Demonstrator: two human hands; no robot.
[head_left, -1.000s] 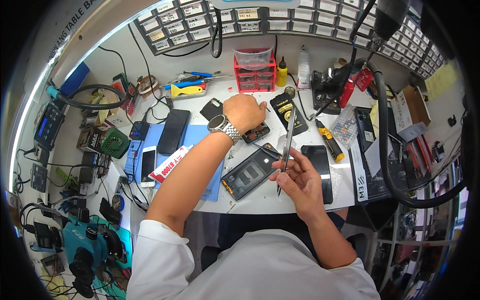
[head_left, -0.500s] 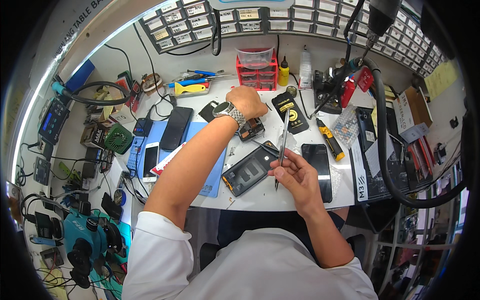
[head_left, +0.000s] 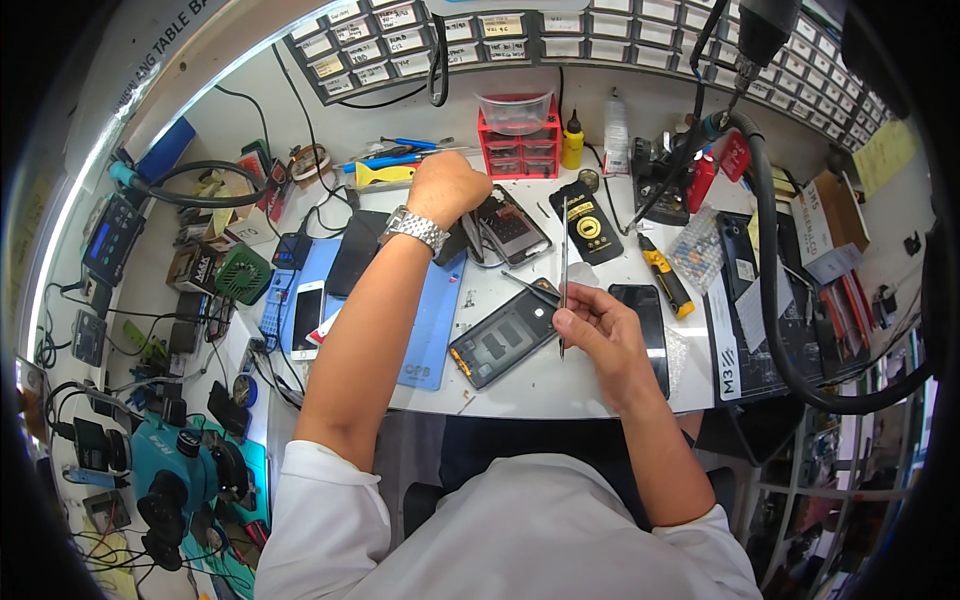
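My left hand (head_left: 446,188), with a metal wristwatch (head_left: 413,229) on the wrist, reaches far across the white bench and grips an opened phone (head_left: 512,226) that lies face up near the blue mat (head_left: 425,310). My right hand (head_left: 600,335) pinches a long thin pair of tweezers (head_left: 563,262), held upright over the bench. Just left of that hand lies a dark phone back cover (head_left: 500,345), inside up. A black phone (head_left: 645,320) rests partly under my right hand.
A red small-parts drawer box (head_left: 515,150), a yellow bottle (head_left: 571,143) and a white bottle (head_left: 616,125) stand at the back. A black tester pad (head_left: 590,222), a yellow-handled tool (head_left: 660,270), several phones (head_left: 306,318) on the left, a green fan (head_left: 243,274) and a teal microscope (head_left: 170,470) surround the work area.
My left hand has reached further back and taken hold of the opened phone. My right hand with the tweezers has stayed nearly in place.
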